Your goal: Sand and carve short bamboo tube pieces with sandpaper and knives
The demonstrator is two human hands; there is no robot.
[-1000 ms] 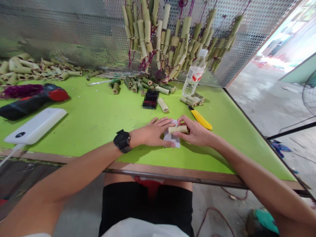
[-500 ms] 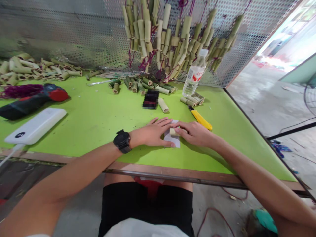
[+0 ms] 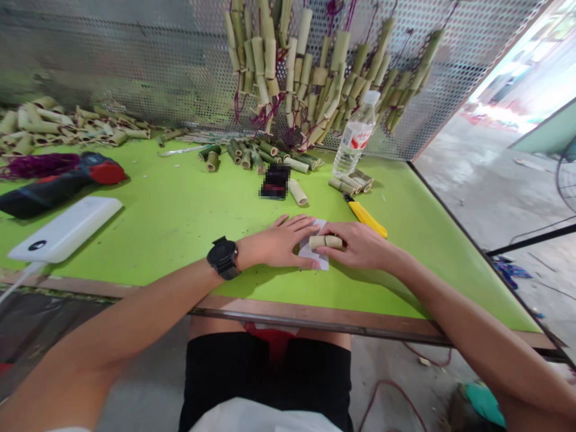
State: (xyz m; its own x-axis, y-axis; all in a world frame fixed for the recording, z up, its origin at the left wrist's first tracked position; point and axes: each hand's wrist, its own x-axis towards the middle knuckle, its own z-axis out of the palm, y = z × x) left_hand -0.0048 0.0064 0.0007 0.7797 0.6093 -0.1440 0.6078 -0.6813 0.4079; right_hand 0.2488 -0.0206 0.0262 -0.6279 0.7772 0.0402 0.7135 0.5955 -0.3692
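A small white sheet [image 3: 320,261], perhaps paper or sandpaper, lies on the green tabletop near the front edge. My left hand [image 3: 290,241] rests flat on its left side with fingers spread, pressing it to the table. On the sheet's right side lies a short pale bamboo piece [image 3: 324,241] with a darker ring around its middle. My right hand [image 3: 360,245] has its thumb and fingers around the right end of that piece. Another short bamboo tube [image 3: 297,192] lies just beyond the hands, beside a pixelated dark object [image 3: 275,181].
A yellow utility knife [image 3: 368,219], cut bamboo pieces [image 3: 353,181] and a water bottle [image 3: 354,137] stand right of centre. At left are a white power bank [image 3: 67,231], a cordless tool [image 3: 63,183] and piled bamboo [image 3: 54,123]. Bamboo strings [image 3: 315,78] hang on the mesh behind.
My right hand's fingers have shifted off the top of the bamboo piece, so more of its length and its dark ring show. My left hand stays in place.
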